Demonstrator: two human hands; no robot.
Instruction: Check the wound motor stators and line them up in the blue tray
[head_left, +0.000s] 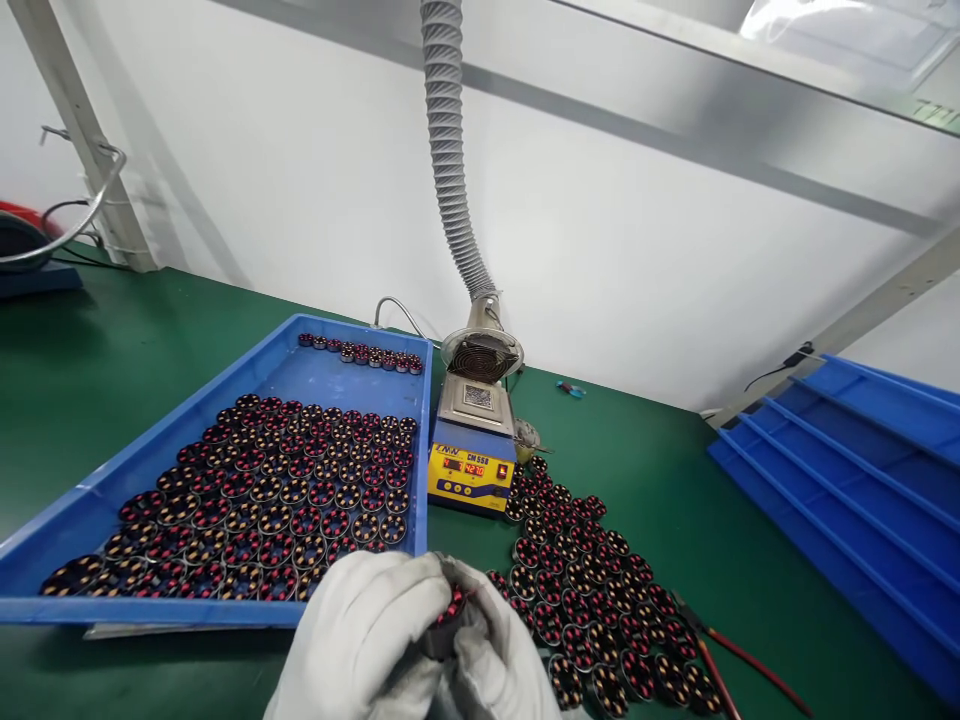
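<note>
Pinching one wound ring [454,603], the left hand [360,635] and right hand [506,655] curl nearly closed at six o'clock; some fingertips are hidden. Gripping its dark wall lightly should spare the red windings. From there, a blue tray [315,383] sits at ten, a display box [472,478] at twelve, loose rings [576,607] towards two.

Gloved left hand [360,625] and right hand [510,650]: together grip a dark coil ring [453,606] | left: blue tray [330,378], similar rings in rows | beyond: yellow-fronted unit [471,482] beneath ribbed duct [448,130] | right: loose rings [550,587], red-handled pliers [701,628]
</note>
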